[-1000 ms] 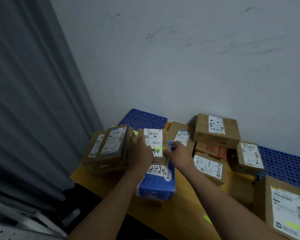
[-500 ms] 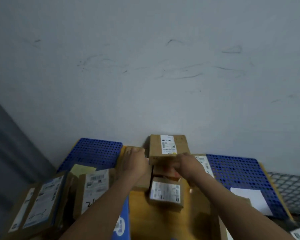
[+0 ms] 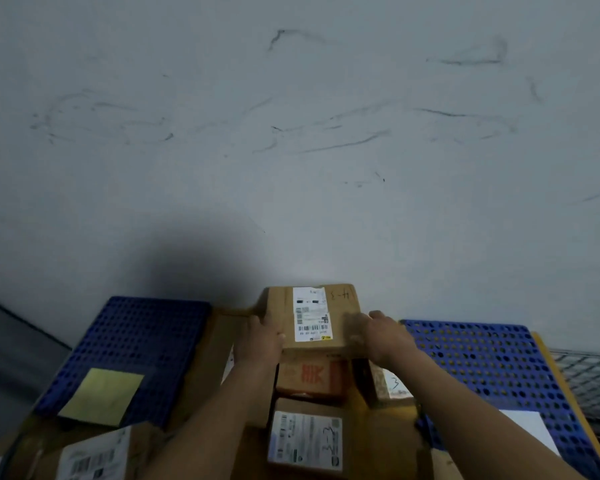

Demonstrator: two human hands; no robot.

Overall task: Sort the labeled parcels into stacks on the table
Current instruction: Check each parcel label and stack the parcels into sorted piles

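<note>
Top parcel (image 3: 312, 317) at the back edge of the bench (image 3: 385, 445), against the wall, stacked on a second parcel (image 3: 309, 379). Left hand (image 3: 260, 341) grips its left side, right hand (image 3: 385, 337) its right side. Third parcel (image 3: 305, 439) directly in front of the stack, toward the near edge. Fourth parcel (image 3: 388, 386) just right of the stack, under the right wrist. Left mat (image 3: 132, 341) at the back left, a sheet of paper (image 3: 101, 396) on its near part. Right mat (image 3: 482, 368) at the back right, carrying another sheet (image 3: 530, 431) at its near end. Wire mesh (image 3: 589, 382) beyond the right edge. Fifth parcel (image 3: 94, 459) at the near-left corner.
</note>
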